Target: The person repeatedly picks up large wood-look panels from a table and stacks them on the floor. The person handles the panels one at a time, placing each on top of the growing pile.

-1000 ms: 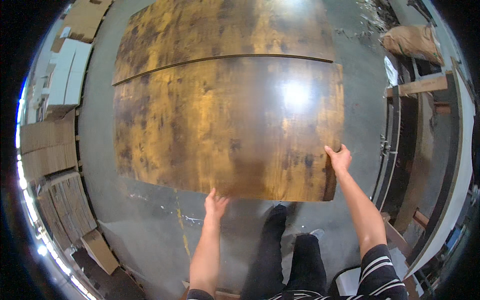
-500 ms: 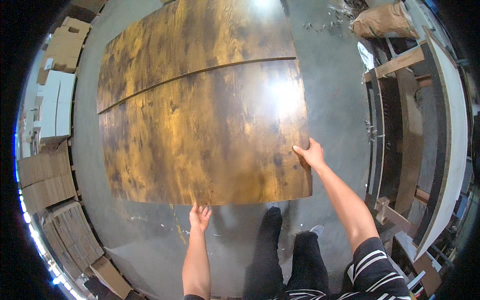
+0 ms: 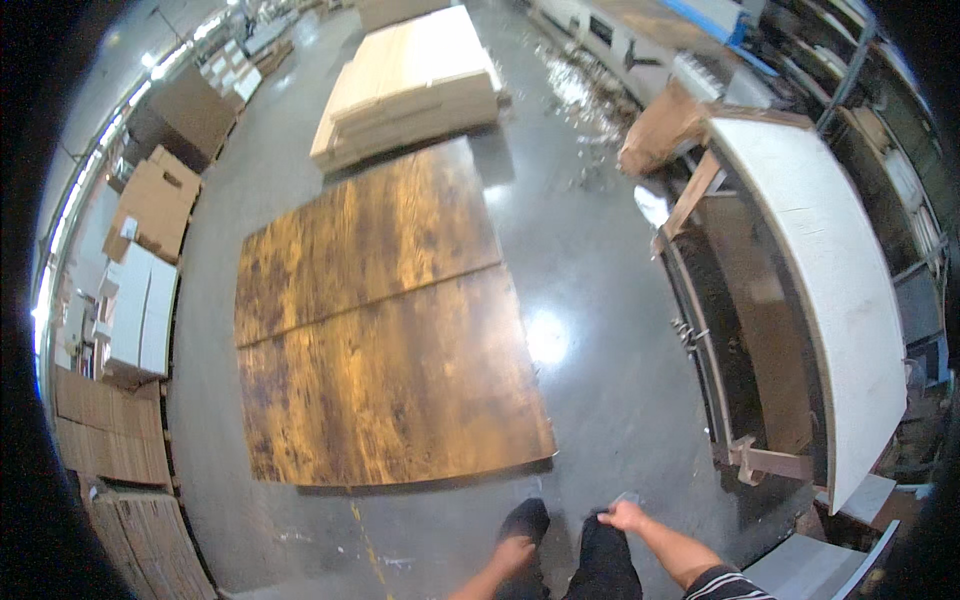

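Located flat ahead of dark trouser legs (image 3: 605,570), amid glossy gray floor (image 3: 610,400): two brown wood-grain panels (image 3: 395,390), side by side. Just beyond: stack of pale boards (image 3: 410,75). Positioned apart, off panels, near trouser legs: left hand (image 3: 515,551), right hand (image 3: 627,516). Finger closure: cannot tell.

Grey floor (image 3: 610,400) beneath brown panels (image 3: 390,345)

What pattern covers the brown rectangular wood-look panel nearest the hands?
The panel is mottled golden and dark brown, with streaks; best seen in the head view.
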Motion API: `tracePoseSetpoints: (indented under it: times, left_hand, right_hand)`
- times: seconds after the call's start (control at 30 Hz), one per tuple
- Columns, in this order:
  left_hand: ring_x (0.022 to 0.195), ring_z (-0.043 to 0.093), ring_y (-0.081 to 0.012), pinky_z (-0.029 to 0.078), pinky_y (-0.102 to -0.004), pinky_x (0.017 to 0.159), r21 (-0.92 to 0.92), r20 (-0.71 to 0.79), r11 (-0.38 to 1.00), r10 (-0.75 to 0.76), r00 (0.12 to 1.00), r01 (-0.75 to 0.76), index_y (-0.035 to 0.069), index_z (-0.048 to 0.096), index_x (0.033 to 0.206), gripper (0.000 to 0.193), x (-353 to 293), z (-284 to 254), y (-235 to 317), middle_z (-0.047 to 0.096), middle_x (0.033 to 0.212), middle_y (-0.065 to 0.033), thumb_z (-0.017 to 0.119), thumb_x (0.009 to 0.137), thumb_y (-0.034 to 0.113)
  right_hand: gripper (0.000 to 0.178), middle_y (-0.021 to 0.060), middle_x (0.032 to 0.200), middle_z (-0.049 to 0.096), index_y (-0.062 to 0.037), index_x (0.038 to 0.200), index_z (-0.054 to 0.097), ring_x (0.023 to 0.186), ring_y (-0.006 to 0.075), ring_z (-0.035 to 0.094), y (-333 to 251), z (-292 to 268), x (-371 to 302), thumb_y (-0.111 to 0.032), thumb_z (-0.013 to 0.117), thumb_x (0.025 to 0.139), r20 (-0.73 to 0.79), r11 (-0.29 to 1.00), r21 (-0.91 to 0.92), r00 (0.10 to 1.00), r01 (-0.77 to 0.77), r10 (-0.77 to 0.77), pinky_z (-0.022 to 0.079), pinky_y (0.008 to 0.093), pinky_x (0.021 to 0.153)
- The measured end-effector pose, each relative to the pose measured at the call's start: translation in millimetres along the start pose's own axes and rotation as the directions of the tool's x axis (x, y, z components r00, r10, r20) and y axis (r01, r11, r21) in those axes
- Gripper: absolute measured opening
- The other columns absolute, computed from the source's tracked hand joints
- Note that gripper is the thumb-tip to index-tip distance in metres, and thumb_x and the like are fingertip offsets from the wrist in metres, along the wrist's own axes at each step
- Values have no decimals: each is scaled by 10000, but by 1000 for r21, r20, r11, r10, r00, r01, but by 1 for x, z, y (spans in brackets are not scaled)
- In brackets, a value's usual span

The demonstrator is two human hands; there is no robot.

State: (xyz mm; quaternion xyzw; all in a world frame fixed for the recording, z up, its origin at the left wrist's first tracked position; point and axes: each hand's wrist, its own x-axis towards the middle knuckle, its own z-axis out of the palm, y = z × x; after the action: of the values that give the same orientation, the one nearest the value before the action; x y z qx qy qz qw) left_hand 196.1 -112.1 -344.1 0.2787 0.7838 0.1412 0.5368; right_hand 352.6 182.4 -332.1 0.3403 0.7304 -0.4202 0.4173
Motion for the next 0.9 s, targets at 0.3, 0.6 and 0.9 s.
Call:
tracePoseSetpoints:
  times: [0.3,0.6,0.9]
  left_hand:
    - [823,587,-268,480,-367,709,-209,-83,977,24,996,-41,61,604,1041,301,2,24,86,620,964,-154,549,818,256]
    - [978,559,-340,443,-419,824,316,82,947,28,996,-52,137,615,1071,404,-16,28,221,589,1066,-178,540,756,378]
    - [1003,560,-327,451,-406,855,460,151,856,189,970,-238,122,603,1056,379,12,64,320,590,1082,-148,524,752,333]
  right_hand:
    - [659,48,800,663,-102,1085,627,680,156,605,179,66,-121,-633,581,697,-54,940,314,986,-133,157,487,295,609]
    - [493,40,666,617,-67,910,673,517,145,545,293,106,-213,-525,619,738,-174,710,699,941,-91,291,445,273,477]
    - [239,16,695,585,-59,810,621,507,118,531,314,102,-236,-293,577,834,-114,490,859,874,-152,472,399,272,421]
